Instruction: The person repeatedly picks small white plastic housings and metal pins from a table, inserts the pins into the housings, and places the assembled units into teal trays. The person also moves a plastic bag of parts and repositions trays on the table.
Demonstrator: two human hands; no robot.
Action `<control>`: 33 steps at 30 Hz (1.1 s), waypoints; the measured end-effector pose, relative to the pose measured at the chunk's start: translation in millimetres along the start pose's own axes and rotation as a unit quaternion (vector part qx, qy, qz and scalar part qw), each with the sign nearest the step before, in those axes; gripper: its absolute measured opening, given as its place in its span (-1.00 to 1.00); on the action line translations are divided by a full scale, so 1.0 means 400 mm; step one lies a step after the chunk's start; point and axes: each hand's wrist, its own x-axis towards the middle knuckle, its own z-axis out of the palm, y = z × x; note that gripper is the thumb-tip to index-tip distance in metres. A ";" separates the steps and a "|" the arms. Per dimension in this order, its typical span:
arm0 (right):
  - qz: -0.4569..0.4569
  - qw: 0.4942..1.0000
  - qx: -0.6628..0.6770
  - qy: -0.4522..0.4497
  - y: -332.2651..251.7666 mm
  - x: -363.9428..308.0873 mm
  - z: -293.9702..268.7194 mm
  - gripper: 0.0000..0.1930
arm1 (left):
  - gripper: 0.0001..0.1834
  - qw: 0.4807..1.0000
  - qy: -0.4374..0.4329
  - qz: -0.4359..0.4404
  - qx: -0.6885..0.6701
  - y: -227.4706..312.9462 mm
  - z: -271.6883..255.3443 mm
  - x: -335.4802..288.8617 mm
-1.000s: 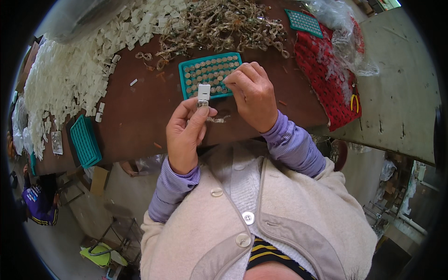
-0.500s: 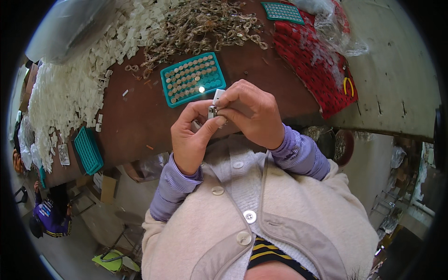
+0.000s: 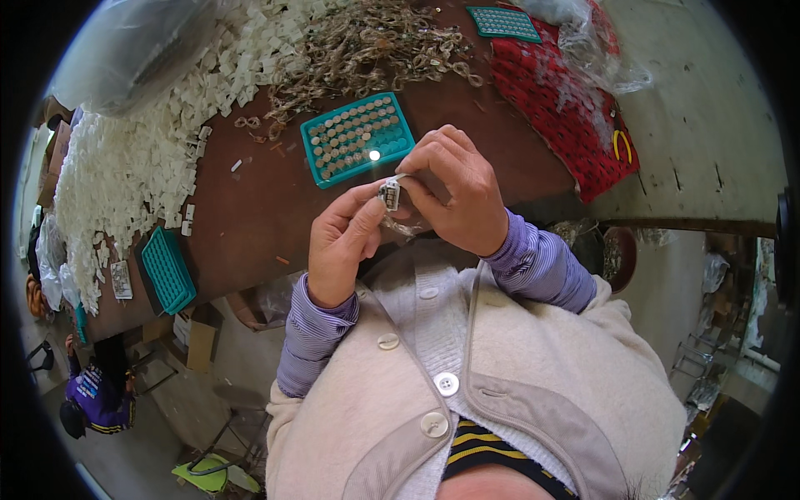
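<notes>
Above the near edge of the brown table, my left hand (image 3: 340,246) pinches a small battery case (image 3: 389,196) between thumb and fingers. Its open side shows metallic parts. My right hand (image 3: 458,190) is closed on a small white plastic piece (image 3: 400,177), which touches or nearly touches the top of the case. A thin clear wire loop (image 3: 402,227) hangs under the fingers. Just beyond my hands lies a turquoise tray (image 3: 348,177) with rows of round coin cells. Several of its near-right slots hold none.
White plastic pieces (image 3: 125,179) form a big heap at left. Coiled wire bundles (image 3: 375,46) lie at the back. Another turquoise tray (image 3: 169,271) sits at the near-left edge. At right, red cloth (image 3: 542,108) bears yellow-handled pliers (image 3: 622,145). A person in purple (image 3: 100,396) is at lower left.
The battery case has turned so its open side shows more, and the white piece has tilted flatter against its top. The wire loop shows more. The whole view has shifted slightly.
</notes>
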 end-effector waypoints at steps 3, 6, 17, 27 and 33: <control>0.008 1.000 0.006 0.023 -0.002 -0.014 -0.007 -0.81 | -0.73 0.999 0.003 0.023 0.035 0.001 0.018 0.002; 0.006 0.997 0.056 0.047 0.005 -0.026 -0.019 -0.78 | -0.78 0.999 0.032 0.041 0.015 -0.003 0.049 0.016; 0.004 0.992 -0.083 0.090 0.087 -0.101 -0.187 -0.78 | -0.84 0.973 -0.108 -0.163 -0.124 -0.049 0.212 0.191; 0.097 0.921 -0.366 0.087 0.412 -0.102 -0.390 -0.91 | -0.81 0.988 -0.075 -0.074 -0.111 -0.032 0.206 0.233; 0.191 0.942 -0.202 0.191 0.408 -0.136 -0.396 -0.91 | -0.71 0.989 -0.086 -0.087 -0.082 -0.030 0.224 0.215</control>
